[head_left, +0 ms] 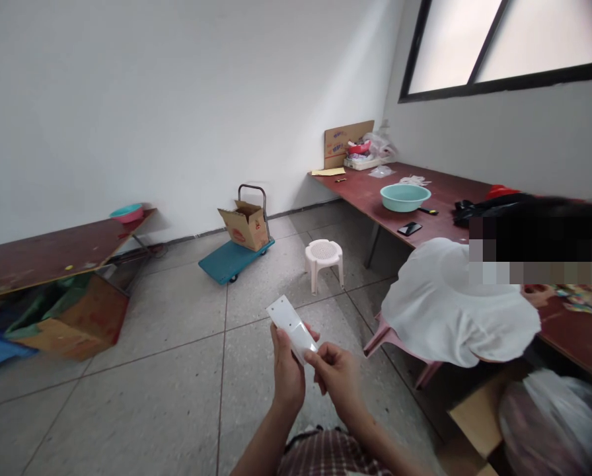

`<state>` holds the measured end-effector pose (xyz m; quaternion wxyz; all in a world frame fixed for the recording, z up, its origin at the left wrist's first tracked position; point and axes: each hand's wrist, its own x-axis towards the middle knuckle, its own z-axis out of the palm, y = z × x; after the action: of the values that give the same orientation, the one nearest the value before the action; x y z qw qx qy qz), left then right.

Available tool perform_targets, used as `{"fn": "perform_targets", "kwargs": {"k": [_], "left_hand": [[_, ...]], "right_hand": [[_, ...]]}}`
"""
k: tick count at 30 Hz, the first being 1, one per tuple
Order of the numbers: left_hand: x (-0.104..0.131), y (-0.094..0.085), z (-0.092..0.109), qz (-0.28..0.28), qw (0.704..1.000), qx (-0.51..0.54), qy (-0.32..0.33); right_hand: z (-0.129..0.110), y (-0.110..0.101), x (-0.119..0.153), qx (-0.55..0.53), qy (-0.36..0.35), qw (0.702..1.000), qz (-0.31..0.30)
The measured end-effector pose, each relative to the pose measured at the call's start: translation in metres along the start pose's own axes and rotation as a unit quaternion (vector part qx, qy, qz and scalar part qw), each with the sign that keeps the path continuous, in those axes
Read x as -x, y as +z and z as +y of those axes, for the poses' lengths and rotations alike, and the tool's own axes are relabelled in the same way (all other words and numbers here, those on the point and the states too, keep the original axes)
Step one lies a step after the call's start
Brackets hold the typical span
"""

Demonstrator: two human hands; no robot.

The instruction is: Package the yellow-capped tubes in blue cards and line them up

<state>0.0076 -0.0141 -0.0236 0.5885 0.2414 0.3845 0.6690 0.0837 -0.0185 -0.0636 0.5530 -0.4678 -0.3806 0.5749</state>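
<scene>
Above the gray floor [167,370], both hands hold one flat white strip [291,328] with small holes near its top end. The left hand [289,370] is under it, with its thumb and fingers closed on the sides. The right hand [336,373] pinches the low end between thumb and bent fingers. The strip leans, its top end to the left. Past the hands is a little pale stool [324,254]. Behind that, a blue-green cart [226,259] carries an open brown box [249,225]. To the right, a person in a white shirt [454,297] sits by a long red table [355,192]. On it are a light green bowl [405,197] and a black phone [409,229].
</scene>
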Motion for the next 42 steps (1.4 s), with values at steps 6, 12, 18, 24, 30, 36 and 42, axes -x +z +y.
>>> {"fn": "perform_targets", "kwargs": {"k": [6, 12, 18, 24, 30, 36, 42], "left_hand": [[-0.002, 0.001, 0.012, -0.036, 0.997, 0.050, -0.051], [-0.004, 0.000, 0.015, -0.045, 0.996, 0.018, -0.068], [-0.002, 0.005, 0.005, 0.010, 1.000, -0.002, -0.018], [0.001, 0.007, 0.003, 0.049, 0.999, -0.006, 0.006], [-0.008, 0.006, 0.010, 0.045, 0.995, 0.062, -0.066], [-0.007, 0.004, 0.008, -0.007, 0.997, 0.047, -0.061], [-0.009, 0.003, 0.008, -0.001, 0.990, 0.023, -0.139]], "right_hand": [[-0.001, -0.007, -0.008, 0.063, -0.112, 0.990, 0.056], [-0.003, -0.021, -0.011, 0.132, -0.272, 0.953, 0.017], [-0.006, -0.013, 0.001, 0.167, -0.228, 0.957, -0.067], [-0.014, -0.013, 0.004, 0.127, -0.209, 0.967, -0.071], [-0.015, -0.017, -0.004, 0.233, -0.316, 0.919, 0.041], [-0.025, -0.022, -0.008, 0.295, -0.483, 0.824, -0.023], [-0.027, -0.039, -0.017, 0.329, -0.546, 0.766, -0.086]]}}
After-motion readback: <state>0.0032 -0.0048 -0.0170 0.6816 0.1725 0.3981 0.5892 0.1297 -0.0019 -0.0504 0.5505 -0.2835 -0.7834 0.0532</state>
